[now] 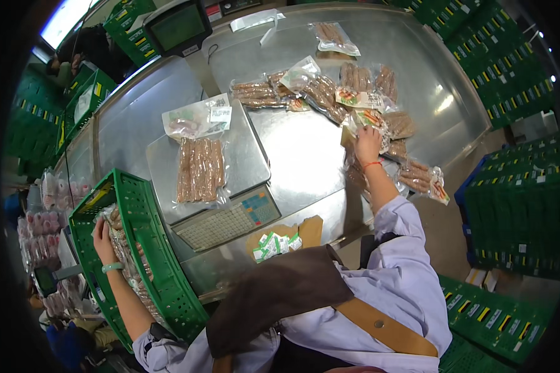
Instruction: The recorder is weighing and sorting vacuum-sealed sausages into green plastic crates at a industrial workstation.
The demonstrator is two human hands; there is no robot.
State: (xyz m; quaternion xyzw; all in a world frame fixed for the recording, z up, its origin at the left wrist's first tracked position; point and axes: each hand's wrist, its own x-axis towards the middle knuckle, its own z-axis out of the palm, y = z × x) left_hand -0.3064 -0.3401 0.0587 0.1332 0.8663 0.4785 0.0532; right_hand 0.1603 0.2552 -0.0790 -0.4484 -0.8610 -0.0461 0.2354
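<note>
My right hand (368, 143) has its fingers on a clear sausage pack (373, 119) in the pile at the right of the steel table (308, 200). My left hand (103, 242) reaches into a green plastic crate (144, 233), its fingers at sausage packs (133, 265) inside; whether it grips one is unclear. Between my hands, a vacuum pack of sausages (200, 170) lies flat on the steel platform of a weighing scale (247, 158), its printed top bearing a white label. The scale's keypad (228, 219) faces me. Printed labels (276, 245) lie on brown paper near the table's front edge.
A display screen (177, 29) stands at the table's back left. One sausage pack (334, 38) lies apart at the back. Stacked green crates (518, 205) stand at the right, more at the left. People are at the far left, one at the upper left (93, 49).
</note>
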